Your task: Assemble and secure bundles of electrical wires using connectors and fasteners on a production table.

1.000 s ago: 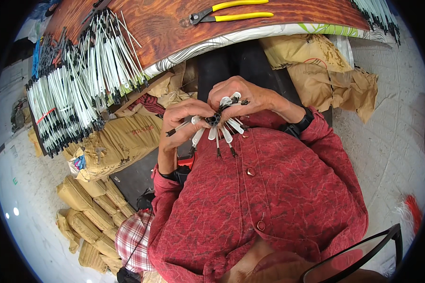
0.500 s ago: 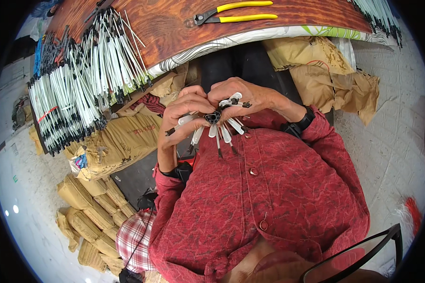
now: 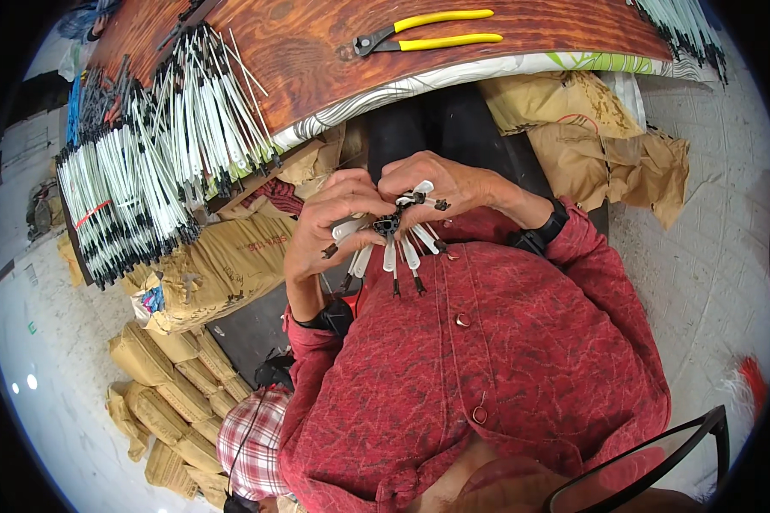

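In front of my chest I hold an umbrella rib assembly (image 3: 389,224): a small black hub with several white ribs, black at their ends, fanned out around it. My left hand (image 3: 329,218) is closed around its left side, the thumb below the hub and the fingers above. Against its upper right side my right hand (image 3: 436,179) is closed, with a white rib and black end pieces showing between thumb and fingers. The fingertips of both hands nearly meet above the hub, and what they pinch there is partly hidden.
On the wooden table (image 3: 316,77) lie cutting pliers (image 3: 428,32) with yellow handles. Dense bundles of white ribs (image 3: 145,162) fill its left end; more ribs (image 3: 680,34) lie far right. Brown paper packages (image 3: 222,256) are stacked at left. A person in a checked shirt (image 3: 252,436) is at lower left.
My hands and the rib assembly sit slightly lower in the picture, and the whole view has shifted a little. My right thumb has drawn back from the hub. Both hands keep their hold.
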Motion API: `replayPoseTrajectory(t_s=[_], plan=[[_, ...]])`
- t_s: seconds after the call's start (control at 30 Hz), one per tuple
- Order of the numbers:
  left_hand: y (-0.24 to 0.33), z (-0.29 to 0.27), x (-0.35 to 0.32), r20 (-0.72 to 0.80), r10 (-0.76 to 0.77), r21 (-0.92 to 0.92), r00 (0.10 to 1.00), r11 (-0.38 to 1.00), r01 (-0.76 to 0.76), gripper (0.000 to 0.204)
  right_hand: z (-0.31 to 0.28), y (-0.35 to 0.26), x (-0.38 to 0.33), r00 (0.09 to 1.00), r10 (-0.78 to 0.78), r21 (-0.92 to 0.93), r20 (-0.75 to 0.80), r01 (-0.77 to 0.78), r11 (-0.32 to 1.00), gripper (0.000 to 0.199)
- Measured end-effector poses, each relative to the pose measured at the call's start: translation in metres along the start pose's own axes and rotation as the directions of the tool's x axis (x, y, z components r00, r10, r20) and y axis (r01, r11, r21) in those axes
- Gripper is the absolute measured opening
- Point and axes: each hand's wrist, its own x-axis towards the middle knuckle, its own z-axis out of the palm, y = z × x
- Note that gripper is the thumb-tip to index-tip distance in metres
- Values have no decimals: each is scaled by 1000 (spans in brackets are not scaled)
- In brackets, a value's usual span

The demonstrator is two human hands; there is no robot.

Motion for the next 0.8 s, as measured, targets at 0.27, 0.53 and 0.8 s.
replayPoseTrajectory(t_s=[0.27, 0.53, 0.8], plan=[[-9, 11, -16, -164, -39, 9, 986, 999, 41, 35, 1, -1, 1, 999, 21, -20, -33, -22, 1000, 33], [-16, 22, -25, -249, -96, -251, 964, 968, 32, 27, 0, -2, 1, 995, 95, -10, 38, -95, 995, 35], [-15, 29, -28, -278, -105, -293, 955, 956, 20, 27, -16, 2, 0, 986, 109, 97, 123, -122, 988, 30]])
